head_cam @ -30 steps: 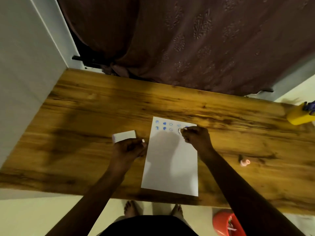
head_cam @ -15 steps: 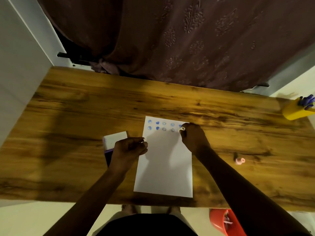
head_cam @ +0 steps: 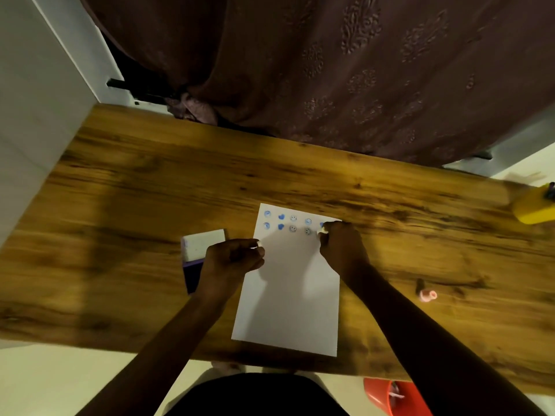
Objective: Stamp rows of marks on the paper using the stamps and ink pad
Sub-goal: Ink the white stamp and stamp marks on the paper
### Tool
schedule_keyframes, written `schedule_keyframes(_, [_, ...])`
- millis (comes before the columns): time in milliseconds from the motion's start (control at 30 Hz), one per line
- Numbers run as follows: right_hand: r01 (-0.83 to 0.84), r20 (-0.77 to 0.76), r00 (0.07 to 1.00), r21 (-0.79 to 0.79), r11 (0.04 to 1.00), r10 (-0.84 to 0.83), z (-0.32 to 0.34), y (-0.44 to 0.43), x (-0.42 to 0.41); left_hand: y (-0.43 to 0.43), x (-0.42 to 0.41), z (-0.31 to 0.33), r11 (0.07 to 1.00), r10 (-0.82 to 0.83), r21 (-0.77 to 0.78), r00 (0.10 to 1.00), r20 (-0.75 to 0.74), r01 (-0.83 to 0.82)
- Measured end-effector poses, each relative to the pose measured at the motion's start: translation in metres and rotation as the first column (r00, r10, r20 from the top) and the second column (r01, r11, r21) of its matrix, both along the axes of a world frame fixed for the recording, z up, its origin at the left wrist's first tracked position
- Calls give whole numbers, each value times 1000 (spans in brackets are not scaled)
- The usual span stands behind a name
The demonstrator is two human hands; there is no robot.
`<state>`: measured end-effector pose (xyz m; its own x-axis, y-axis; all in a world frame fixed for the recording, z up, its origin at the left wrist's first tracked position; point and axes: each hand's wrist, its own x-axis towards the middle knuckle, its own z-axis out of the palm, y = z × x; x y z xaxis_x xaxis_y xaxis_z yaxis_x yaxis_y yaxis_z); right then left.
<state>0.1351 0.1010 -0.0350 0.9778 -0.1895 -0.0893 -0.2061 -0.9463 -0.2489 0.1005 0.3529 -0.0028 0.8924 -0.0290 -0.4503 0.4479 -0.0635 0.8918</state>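
The fingers (head_cam: 326,232) of the right hand (head_cam: 342,250) were clenched round a small pale stamp (head_cam: 322,231), its face pressed down on, or just above, the paper (head_cam: 288,310) near that sheet's far right corner; contact itself could not be made out. The fingers (head_cam: 253,244) of the left hand (head_cam: 231,259) were curled in a loose fist at the paper's left edge, with a small whitish thing at their tips that may have been another stamp or a cap, too small to tell. Just left of that hand lay the ink pad (head_cam: 192,271), a purple base with its white lid (head_cam: 204,244) swung open toward the far edge of the worktop (head_cam: 150,190). The paper lay near the worktop's near edge, about midway along it. Two rows of blue marks (head_cam: 292,222) ran along the sheet's far end, four in each row visible, and the stamp sat at the fifth place, so the step in hand appeared to be finishing the second row. Most of the sheet was blank, so the task looked early. The next move would likely call for lifting the stamp straight up to avoid smearing, re-inking it at the pad, and starting a third row below with even spacing while the left hand steadied the sheet. A small pink stamp (head_cam: 428,295) lay apart toward the worktop's right side, and a yellow holder (head_cam: 531,210) stood at its far right corner.
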Motion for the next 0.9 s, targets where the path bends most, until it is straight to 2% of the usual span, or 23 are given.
schedule_keyframes(200, [7, -11, 1000, 25, 1000, -7, 3, -5, 4, -3, -2, 11, 1000, -11, -19, 1000, 10, 12])
schedule_keyframes(300, [-11, -62, 998, 93, 996, 17, 7, -17, 7, -8, -6, 19, 999, -20, -35, 1000, 25, 21])
schedule_keyframes(367, [-21, -39, 999, 144, 989, 27, 13, -27, 4, -13, -10, 22, 998, -26, -49, 1000, 18, 27])
schedule_keyframes(433, [39, 9, 999, 239, 970, -42, 27, -34, -4, -19, -12, 25, 998, -43, -53, 999, 26, 44])
schedule_keyframes(467, [92, 39, 993, 329, 940, -111, 35, -36, -9, -22, -13, 27, 997, -50, -59, 998, 34, 52])
schedule_keyframes(500, [157, 54, 977, 482, 862, -208, 44, -38, -15, -27, -14, 29, 996, -58, -68, 998, 39, 60])
schedule_keyframes(567, [238, -19, 924, 809, 538, -381, 63, -43, -31, -38, -17, 32, 992, -79, -97, 996, 39, 83])
schedule_keyframes(600, [246, -72, 906, 891, 381, -416, 71, -46, -41, -45, -18, 32, 990, -94, -99, 995, 38, 97])
schedule_keyframes(667, [244, -141, 902, 946, 212, -408, 84, -49, -63, -60, -21, 33, 989, -118, -86, 992, 52, 123])
schedule_keyframes(733, [249, -173, 911, 954, 165, -374, 94, -51, -85, -76, -24, 33, 986, -145, -72, 987, 72, 150])
schedule_keyframes(900, [211, -149, 948, 956, 206, -280, 101, -56, -126, -110, -38, 43, 959, -259, -87, 957, 130, 271])
